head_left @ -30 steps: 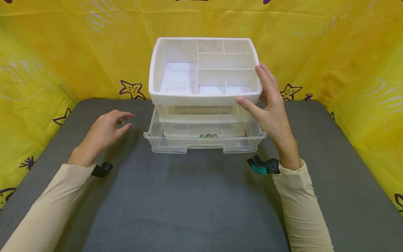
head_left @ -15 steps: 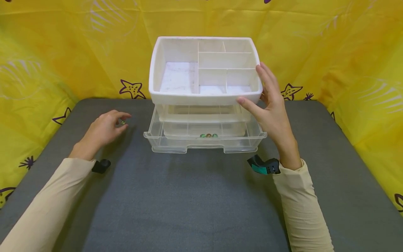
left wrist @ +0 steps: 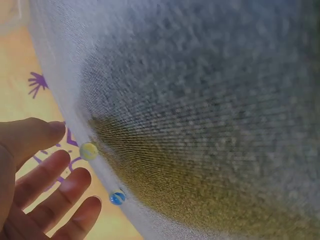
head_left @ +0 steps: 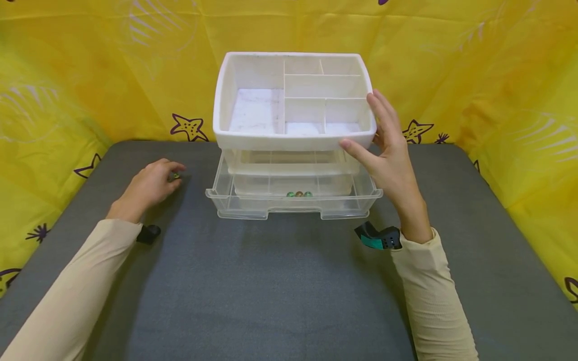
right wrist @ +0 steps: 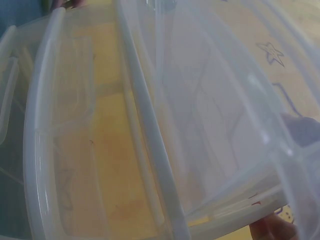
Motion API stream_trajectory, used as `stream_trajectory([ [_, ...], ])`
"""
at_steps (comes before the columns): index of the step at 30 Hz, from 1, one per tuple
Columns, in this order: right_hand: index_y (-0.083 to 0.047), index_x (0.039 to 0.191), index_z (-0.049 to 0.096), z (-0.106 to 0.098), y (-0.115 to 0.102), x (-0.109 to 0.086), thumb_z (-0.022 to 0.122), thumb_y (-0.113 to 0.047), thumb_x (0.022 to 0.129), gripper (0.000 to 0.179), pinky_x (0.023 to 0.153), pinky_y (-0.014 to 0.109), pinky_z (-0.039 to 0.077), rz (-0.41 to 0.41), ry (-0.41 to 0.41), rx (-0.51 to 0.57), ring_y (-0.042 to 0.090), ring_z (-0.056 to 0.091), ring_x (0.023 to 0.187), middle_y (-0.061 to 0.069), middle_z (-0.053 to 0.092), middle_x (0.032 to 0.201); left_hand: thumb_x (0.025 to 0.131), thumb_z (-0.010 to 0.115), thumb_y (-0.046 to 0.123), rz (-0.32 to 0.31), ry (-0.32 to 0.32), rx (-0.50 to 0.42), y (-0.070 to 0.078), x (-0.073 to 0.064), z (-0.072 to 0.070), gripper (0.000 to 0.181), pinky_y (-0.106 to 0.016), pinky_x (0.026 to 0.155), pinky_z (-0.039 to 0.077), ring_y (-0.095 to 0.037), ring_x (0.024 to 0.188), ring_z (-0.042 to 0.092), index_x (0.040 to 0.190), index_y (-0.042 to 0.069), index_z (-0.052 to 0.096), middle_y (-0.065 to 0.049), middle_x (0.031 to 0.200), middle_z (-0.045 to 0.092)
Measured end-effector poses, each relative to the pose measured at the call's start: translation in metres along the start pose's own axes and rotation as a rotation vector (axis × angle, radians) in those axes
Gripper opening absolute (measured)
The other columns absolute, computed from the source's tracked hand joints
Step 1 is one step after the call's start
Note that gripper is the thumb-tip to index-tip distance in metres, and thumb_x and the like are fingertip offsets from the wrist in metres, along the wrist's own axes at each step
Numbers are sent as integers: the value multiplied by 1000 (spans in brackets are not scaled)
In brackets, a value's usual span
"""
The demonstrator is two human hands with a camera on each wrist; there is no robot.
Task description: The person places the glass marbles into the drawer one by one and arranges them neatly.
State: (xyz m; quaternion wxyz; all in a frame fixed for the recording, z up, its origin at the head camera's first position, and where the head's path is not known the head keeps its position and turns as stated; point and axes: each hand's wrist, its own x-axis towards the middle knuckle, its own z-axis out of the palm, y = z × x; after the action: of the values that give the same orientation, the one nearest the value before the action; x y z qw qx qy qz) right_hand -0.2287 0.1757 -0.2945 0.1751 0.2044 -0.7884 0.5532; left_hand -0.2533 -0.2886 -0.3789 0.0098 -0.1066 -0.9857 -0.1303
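Note:
My left hand [head_left: 152, 186] is low over the left of the table, thumb and fingers apart. A yellow-green marble [left wrist: 89, 151] lies on the cloth just beyond its fingertips, and a blue marble [left wrist: 117, 197] sits close by. In the head view the yellow-green marble [head_left: 176, 175] shows between thumb and fingers, while the blue one is hidden. My right hand [head_left: 392, 153] grips the right front corner of a white drawer organizer [head_left: 289, 143], thumb on the front rim, fingers along the side. Its clear bottom drawer [head_left: 244, 204] is pulled out, with three marbles [head_left: 299, 194] inside.
A grey cloth [head_left: 280, 281] covers the table. Yellow patterned fabric [head_left: 451, 75] hangs behind and at both sides. The organizer's top tray [head_left: 257, 108] is split into several compartments.
My left hand has shifted slightly left, while the yellow-green marble has stayed in place. The right hand, organizer and drawer have not visibly moved.

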Motion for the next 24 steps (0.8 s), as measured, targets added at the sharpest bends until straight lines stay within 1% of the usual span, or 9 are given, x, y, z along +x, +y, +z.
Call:
stream_trajectory([
  [6,-15,155,34,0,0,0,71,-1,88,78,109,36,42,-2,-1,1,23,46,131,-2,21,164,89,62,5,-5,-7,26,-2,2,2,34,-65,87,45,-47,105,58,123,-3,63,-29,120,59],
  [13,-14,155,35,1,0,0,71,-1,88,77,108,36,42,-2,2,5,23,46,131,-2,22,164,90,61,5,-35,-44,35,-5,5,6,37,-67,93,43,-52,116,53,125,-5,61,-32,125,56],
  [20,-14,155,35,1,0,0,71,-1,88,77,110,39,41,-5,4,5,22,44,132,-2,22,164,91,56,1,-27,-75,41,-7,4,6,29,-66,93,43,-53,113,55,118,-6,66,-33,121,61],
  [24,-15,155,35,1,0,1,72,-2,88,77,109,37,42,-6,5,-4,22,45,131,-5,23,163,93,56,0,-43,-95,40,-6,3,5,27,-64,91,45,-51,109,57,117,-5,67,-32,119,62],
])
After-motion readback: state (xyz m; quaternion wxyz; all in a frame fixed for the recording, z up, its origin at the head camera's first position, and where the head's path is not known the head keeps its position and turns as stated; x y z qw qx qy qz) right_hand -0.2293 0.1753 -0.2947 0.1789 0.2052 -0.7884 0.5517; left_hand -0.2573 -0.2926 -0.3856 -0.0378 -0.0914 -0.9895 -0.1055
